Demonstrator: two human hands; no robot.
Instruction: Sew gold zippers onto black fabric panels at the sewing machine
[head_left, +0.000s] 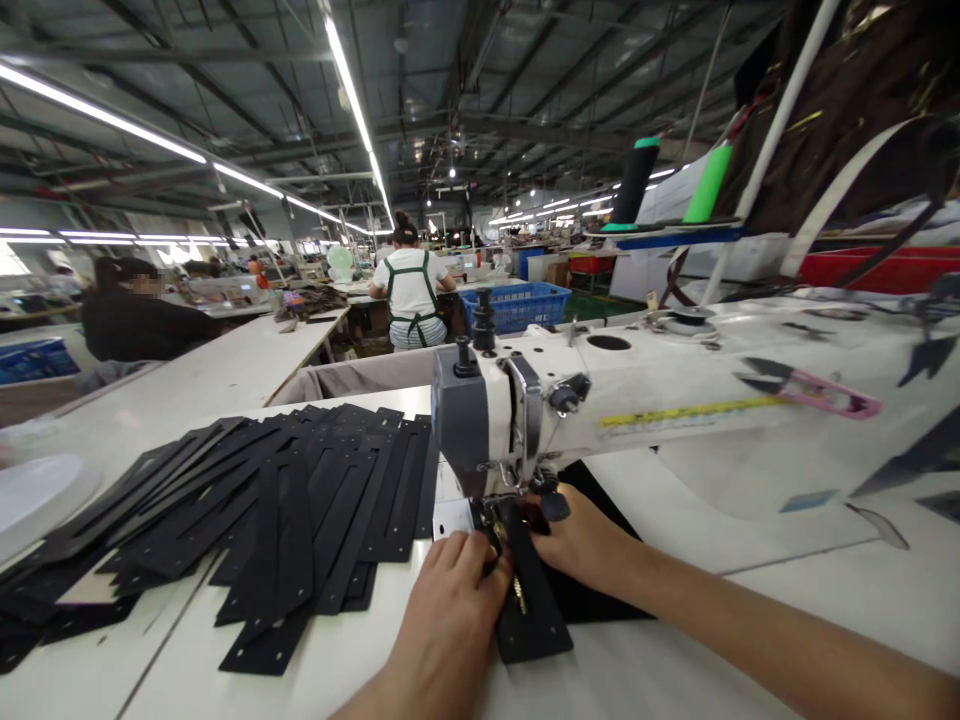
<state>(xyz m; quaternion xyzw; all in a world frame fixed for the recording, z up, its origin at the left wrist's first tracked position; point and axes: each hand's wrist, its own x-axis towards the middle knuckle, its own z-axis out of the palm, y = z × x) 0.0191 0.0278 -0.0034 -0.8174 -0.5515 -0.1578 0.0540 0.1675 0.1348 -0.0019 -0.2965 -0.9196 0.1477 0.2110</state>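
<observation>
A white and grey sewing machine point(480, 410) stands over the white table. Under its needle area lies a black strip point(534, 630) with small holes at its near end and a gold zipper point(519, 590) along it. My left hand point(454, 600) presses on the strip's left side beside the presser foot, its fingers bent together on the strip and zipper. From the right, my right hand point(574, 535) reaches behind the needle area; its fingertips are partly hidden by the machine and the strip. A larger black piece point(600, 595) lies beneath the right hand and wrist.
Many slotted black strips point(277, 520) are heaped left of the machine. Small scissors with pink handles point(832, 392) lie on the machine arm. Thread cones point(707, 185) stand above it. Behind are a blue crate point(517, 305) and people seated at other tables.
</observation>
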